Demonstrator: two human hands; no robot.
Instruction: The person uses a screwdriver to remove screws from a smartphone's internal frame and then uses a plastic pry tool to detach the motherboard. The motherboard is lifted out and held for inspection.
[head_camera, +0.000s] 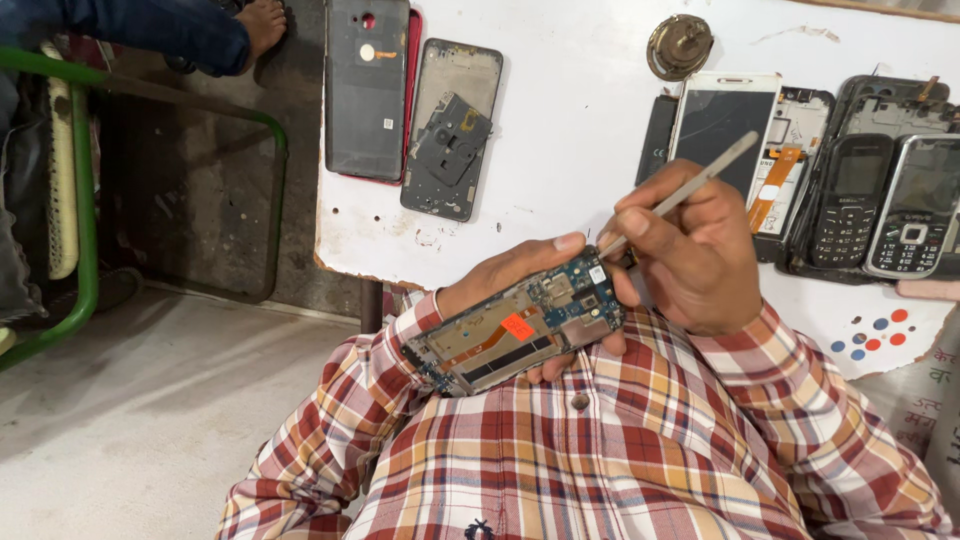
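A white table (560, 150) with a chipped, worn near edge stands over a grey concrete floor (150, 400), and a green metal chair frame (85, 200) sits at the left, where another person's bare foot (262, 25) and blue sleeve show at the top. Spread on the table are a dark phone back cover (366, 90) over a red one, a grey phone frame (452, 130) with a loose black part on it, a round metal piece (679, 45), a white smartphone (722, 115) and two keypad phones (880, 205) — all well apart from the near edge. Below that edge, against a checked shirt, the left hand (500, 275) is clamped around an opened phone body (515, 335) with its blue circuit board exposed. The right hand (690, 250) pinches a thin grey pry tool (680, 195), fingers closed on it — its tip touching the board's upper corner.
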